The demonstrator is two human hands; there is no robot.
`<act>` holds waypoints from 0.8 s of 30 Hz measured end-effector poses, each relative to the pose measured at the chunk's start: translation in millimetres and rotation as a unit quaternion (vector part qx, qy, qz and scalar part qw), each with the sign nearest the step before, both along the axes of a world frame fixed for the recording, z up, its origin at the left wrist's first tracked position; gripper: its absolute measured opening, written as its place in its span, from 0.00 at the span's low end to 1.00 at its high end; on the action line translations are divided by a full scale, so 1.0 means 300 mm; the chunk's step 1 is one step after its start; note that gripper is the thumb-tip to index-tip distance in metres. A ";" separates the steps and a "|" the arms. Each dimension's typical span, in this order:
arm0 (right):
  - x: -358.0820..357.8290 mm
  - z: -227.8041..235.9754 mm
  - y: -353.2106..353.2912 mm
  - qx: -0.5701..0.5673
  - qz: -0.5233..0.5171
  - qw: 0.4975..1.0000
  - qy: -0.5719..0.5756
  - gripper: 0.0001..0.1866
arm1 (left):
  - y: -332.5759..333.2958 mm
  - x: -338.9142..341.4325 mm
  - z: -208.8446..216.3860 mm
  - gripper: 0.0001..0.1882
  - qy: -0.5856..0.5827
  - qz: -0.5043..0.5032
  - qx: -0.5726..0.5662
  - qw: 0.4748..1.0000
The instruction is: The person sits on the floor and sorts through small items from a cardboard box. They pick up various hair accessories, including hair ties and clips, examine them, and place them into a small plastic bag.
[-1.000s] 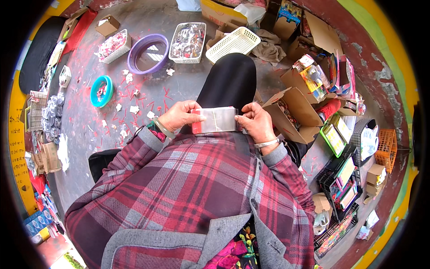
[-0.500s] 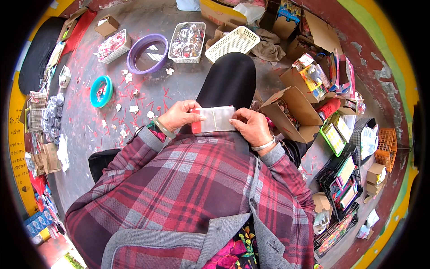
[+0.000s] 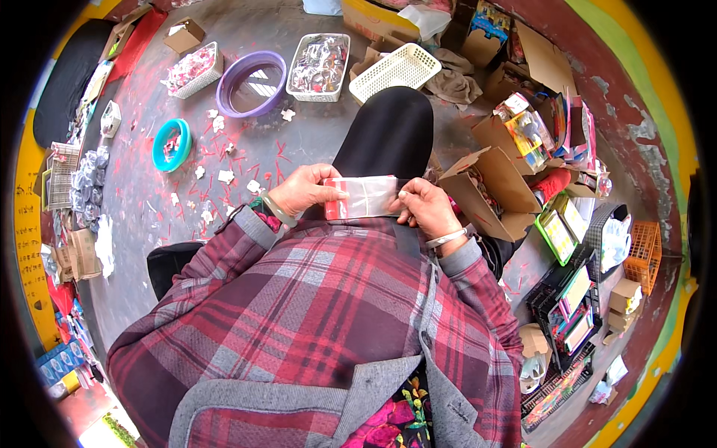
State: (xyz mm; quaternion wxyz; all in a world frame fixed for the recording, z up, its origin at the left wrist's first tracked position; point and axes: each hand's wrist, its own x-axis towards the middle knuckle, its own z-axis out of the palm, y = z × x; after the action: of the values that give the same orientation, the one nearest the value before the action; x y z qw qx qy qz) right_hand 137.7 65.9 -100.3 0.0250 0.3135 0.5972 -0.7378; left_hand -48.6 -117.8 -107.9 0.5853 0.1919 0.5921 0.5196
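Observation:
A flat stack of clear plastic bags [image 3: 366, 196], red along its left end, lies across my lap in front of my raised knee. A pale narrow band or fold crosses its middle. My left hand [image 3: 302, 191] holds the red end, thumb on top and fingers beneath. At the opposite end, the thumb and fingertips of my right hand [image 3: 430, 206] pinch together on the clear edge. The fingers of my right hand curl under, so their tips are partly hidden.
Ahead on the floor stand a purple basin [image 3: 251, 84], a teal basin [image 3: 172, 145], a white basket of wrapped items [image 3: 319, 95] and a cream basket [image 3: 396, 72]. Open cardboard boxes [image 3: 489, 193] and black crates [image 3: 564, 308] crowd the right side. White and red scraps litter the floor.
My right hand's fingers have shifted at the clear end and curl further under it. My left hand keeps its hold. The whole view has drifted slightly.

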 end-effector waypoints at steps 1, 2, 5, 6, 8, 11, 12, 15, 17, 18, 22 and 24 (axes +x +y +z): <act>0.002 0.004 0.005 -0.005 0.000 1.000 -0.014 0.04 | 0.000 0.000 -0.001 0.09 0.001 0.000 0.000 1.000; 0.004 0.009 0.008 -0.010 -0.004 1.000 -0.015 0.03 | 0.000 -0.001 -0.001 0.09 0.002 0.000 0.000 1.000; 0.014 0.019 0.019 -0.021 -0.016 1.000 -0.013 0.03 | -0.004 -0.003 -0.002 0.09 0.002 0.003 -0.002 1.000; 0.021 0.018 0.026 -0.020 -0.022 1.000 -0.008 0.03 | -0.005 -0.004 -0.001 0.09 0.002 0.007 -0.001 1.000; 0.033 0.012 0.034 -0.009 -0.041 0.999 0.006 0.03 | -0.006 -0.006 0.002 0.09 0.000 0.007 -0.001 1.000; 0.052 0.032 0.056 0.007 -0.054 0.999 0.000 0.04 | -0.004 -0.009 0.010 0.09 0.005 -0.002 -0.001 1.000; 0.056 0.042 0.062 0.022 -0.060 0.998 -0.007 0.04 | -0.002 -0.008 0.013 0.09 0.013 -0.003 -0.001 1.000; 0.097 0.034 0.106 0.057 -0.086 0.995 0.004 0.04 | -0.001 -0.010 0.019 0.10 0.037 -0.012 -0.009 0.999; 0.129 0.056 0.136 0.045 -0.122 0.992 0.009 0.05 | -0.003 -0.010 0.024 0.11 0.059 -0.018 -0.018 0.998; 0.147 0.062 0.149 0.043 -0.139 0.989 0.020 0.05 | 0.000 -0.009 0.026 0.11 0.075 -0.022 -0.021 0.997; 0.215 0.096 0.181 0.021 -0.205 0.977 0.060 0.05 | 0.022 -0.007 0.085 0.12 0.233 -0.053 -0.052 0.970; 0.239 0.116 0.186 0.011 -0.233 0.969 0.078 0.06 | 0.043 -0.002 0.110 0.12 0.327 -0.033 -0.036 0.944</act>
State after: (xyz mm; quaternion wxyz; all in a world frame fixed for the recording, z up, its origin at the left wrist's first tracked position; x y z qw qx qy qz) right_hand 209.5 121.7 -65.5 -0.1972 0.3857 0.5161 -0.7389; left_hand -49.2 -104.9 -74.9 0.3832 0.3496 0.7625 0.3867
